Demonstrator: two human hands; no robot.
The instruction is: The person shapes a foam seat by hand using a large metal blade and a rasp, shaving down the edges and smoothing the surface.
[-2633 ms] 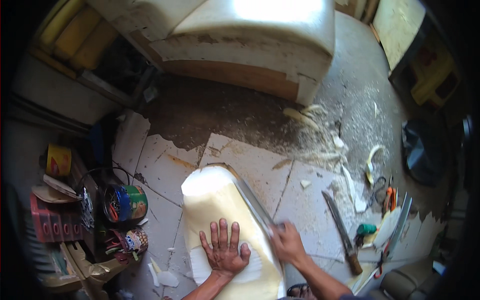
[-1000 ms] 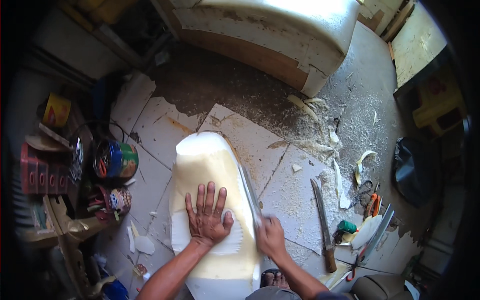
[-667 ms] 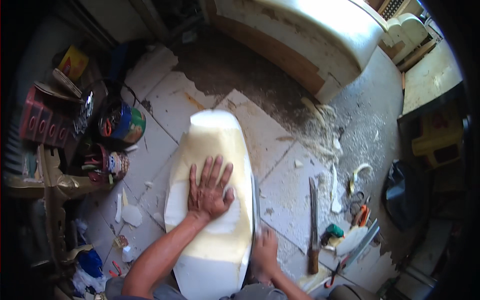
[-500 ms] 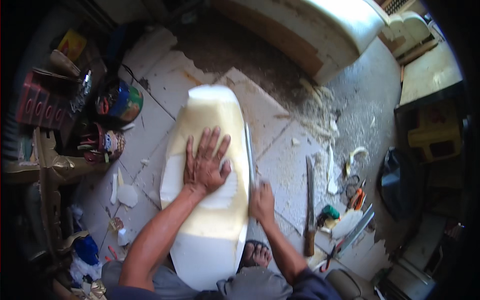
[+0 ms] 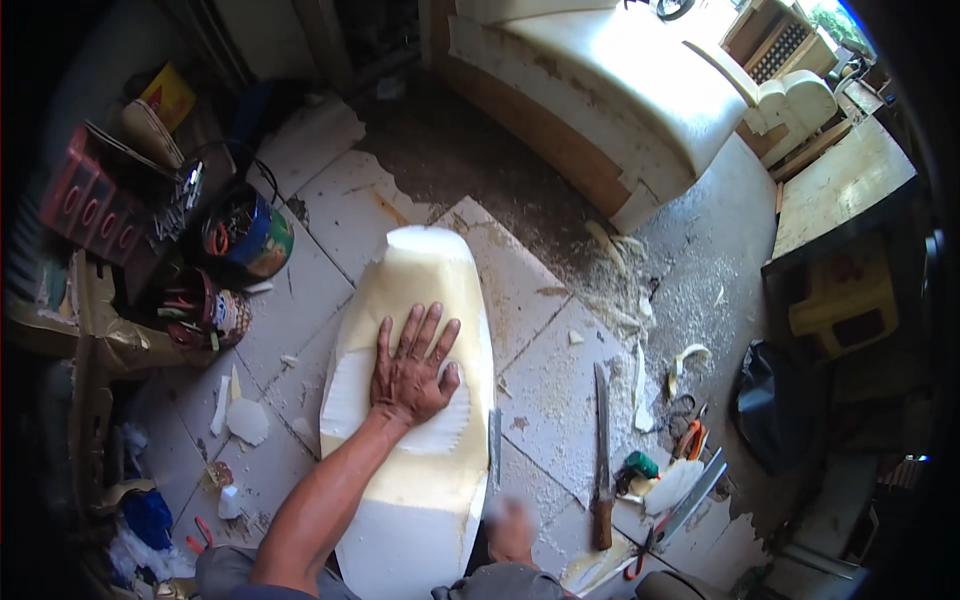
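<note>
A long, shaped block of cream and white foam, like a seat pad, lies lengthwise before me, its narrow end away. My left hand rests flat on its upper middle with fingers spread. Along the foam's right edge shows the grey blade of a long knife. My right hand is low at the near right side, smeared by motion, at the near end of that blade. Its fingers appear closed round the handle, which is hidden. Part of the blade is hidden against the foam's side.
Another long knife with a wooden handle lies on the tiles at right, near orange-handled scissors and foam scraps. Tool-filled tubs and a pink drawer box stand at left. A large padded piece is at the back.
My right hand has drawn the knife back toward me along the foam's right edge. My left hand stays flat on the foam. The view has shifted slightly.
</note>
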